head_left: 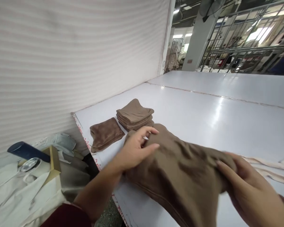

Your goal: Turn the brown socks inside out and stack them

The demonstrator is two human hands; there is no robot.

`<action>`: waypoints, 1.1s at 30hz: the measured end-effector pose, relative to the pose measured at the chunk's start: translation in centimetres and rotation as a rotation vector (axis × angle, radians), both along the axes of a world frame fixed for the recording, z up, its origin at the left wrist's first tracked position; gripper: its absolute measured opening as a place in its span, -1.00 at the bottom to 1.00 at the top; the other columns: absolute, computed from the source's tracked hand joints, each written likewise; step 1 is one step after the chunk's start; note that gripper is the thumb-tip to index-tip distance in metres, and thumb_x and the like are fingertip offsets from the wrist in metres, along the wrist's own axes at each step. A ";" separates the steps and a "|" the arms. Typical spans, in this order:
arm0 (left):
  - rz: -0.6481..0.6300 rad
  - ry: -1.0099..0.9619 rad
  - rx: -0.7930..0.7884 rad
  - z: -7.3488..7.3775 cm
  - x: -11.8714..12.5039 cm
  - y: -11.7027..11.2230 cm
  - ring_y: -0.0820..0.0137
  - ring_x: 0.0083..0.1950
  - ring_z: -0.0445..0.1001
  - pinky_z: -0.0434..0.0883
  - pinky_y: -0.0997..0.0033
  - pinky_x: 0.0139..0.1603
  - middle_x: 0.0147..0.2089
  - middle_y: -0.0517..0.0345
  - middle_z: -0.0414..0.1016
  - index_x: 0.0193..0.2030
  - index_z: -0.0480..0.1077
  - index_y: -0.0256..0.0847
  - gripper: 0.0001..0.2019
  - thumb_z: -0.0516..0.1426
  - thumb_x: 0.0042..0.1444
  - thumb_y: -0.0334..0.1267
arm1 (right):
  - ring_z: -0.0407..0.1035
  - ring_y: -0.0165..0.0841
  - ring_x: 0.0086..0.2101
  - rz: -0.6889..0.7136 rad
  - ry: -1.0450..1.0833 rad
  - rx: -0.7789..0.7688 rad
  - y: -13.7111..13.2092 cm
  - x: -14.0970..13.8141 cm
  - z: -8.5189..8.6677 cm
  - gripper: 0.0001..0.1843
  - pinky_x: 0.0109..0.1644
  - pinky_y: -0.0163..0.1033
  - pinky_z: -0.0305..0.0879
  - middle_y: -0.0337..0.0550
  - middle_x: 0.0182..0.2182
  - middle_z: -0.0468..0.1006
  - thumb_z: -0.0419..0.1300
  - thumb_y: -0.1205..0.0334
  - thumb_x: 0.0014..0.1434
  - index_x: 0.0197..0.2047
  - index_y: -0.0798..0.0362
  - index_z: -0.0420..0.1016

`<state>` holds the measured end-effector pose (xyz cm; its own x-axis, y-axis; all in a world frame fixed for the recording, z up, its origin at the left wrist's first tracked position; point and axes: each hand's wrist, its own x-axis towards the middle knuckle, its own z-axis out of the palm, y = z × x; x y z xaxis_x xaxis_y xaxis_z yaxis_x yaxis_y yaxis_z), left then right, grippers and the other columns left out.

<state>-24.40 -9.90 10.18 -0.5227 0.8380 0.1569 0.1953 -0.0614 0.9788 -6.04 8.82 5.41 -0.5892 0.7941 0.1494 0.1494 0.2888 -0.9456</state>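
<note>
A brown cloth piece (180, 160), wrinkled and hanging over the near part of the white table (189, 110), lies between my two hands. My left hand (138, 146) rests at its left end, thumb and fingers apart over the fabric. At the other end, my right hand (246, 186) pinches the cloth between thumb and fingers, the thumb on top. Just beyond my left hand sits a stack of folded brown cloth pieces (134, 113). Left of that stack is a smaller, darker brown pile (106, 132) with a plush surface.
A white padded sheet (80, 53) hangs along the left side. Below the table's left edge are a cardboard box (53, 164), a dark blue cylinder (26, 151), a tape roll (30, 165) and pale cloth. Light fabric strips (267, 162) lie at right. Metal racks (241, 41) stand behind.
</note>
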 end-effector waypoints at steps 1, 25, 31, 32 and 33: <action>0.069 0.058 -0.013 -0.2 -1.5 -0.8 0.40 -0.15 0.37 0.30 0.48 -0.14 -0.13 0.11 0.35 0.01 0.24 -0.14 -0.69 0.11 0.11 -0.22 | 0.45 -0.21 -0.39 0.033 -0.012 -0.046 -0.3 -2.5 0.4 -0.62 -0.45 -0.19 0.40 -0.11 -0.34 0.53 0.14 -0.09 0.03 -0.16 -0.05 0.36; 0.141 1.128 -0.541 -9.2 -6.7 -2.3 0.19 0.38 -0.05 0.01 -0.04 0.29 0.38 -0.01 -0.01 0.31 0.01 -0.11 -0.50 -0.10 0.27 -0.06 | -0.20 -0.01 0.28 0.142 -0.191 0.785 -7.7 -11.2 -5.6 -0.53 0.21 0.20 0.05 0.21 0.29 -0.03 -0.13 0.16 0.30 0.23 0.13 0.15; 0.055 1.147 -0.648 -13.7 -8.2 -1.0 0.13 0.40 -0.14 -0.04 -0.22 0.26 0.41 -0.07 -0.16 0.36 -0.16 -0.11 -0.35 -0.13 0.21 0.12 | -0.33 0.18 0.27 0.297 -0.490 0.792 -8.9 -10.0 -9.2 -0.06 0.22 0.35 -0.27 0.44 0.29 -0.12 0.03 -0.27 0.09 0.29 0.34 0.09; 0.063 1.164 -0.632 -14.4 -8.4 -1.1 0.13 0.40 -0.13 -0.02 -0.20 0.25 0.41 -0.07 -0.14 0.37 -0.18 -0.10 -0.35 -0.13 0.22 0.11 | -0.36 0.18 0.27 0.313 -0.514 0.724 -8.7 -9.8 -9.5 -0.03 0.22 0.35 -0.30 0.46 0.29 -0.15 0.00 -0.29 0.10 0.29 0.37 0.08; 0.075 1.194 -0.609 -15.0 -8.5 -1.3 0.13 0.40 -0.11 0.00 -0.19 0.25 0.40 -0.09 -0.12 0.37 -0.18 -0.10 -0.34 -0.12 0.21 0.11 | -0.40 0.16 0.27 0.331 -0.524 0.661 -8.6 -9.5 -9.7 -0.03 0.22 0.34 -0.32 0.45 0.30 -0.19 -0.02 -0.30 0.11 0.30 0.36 0.05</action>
<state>-32.89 -11.16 -4.82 -0.3760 0.9125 0.1613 0.9266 0.3684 0.0759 -15.55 0.20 -4.29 -0.8927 0.4200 0.1630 0.3273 0.8532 -0.4061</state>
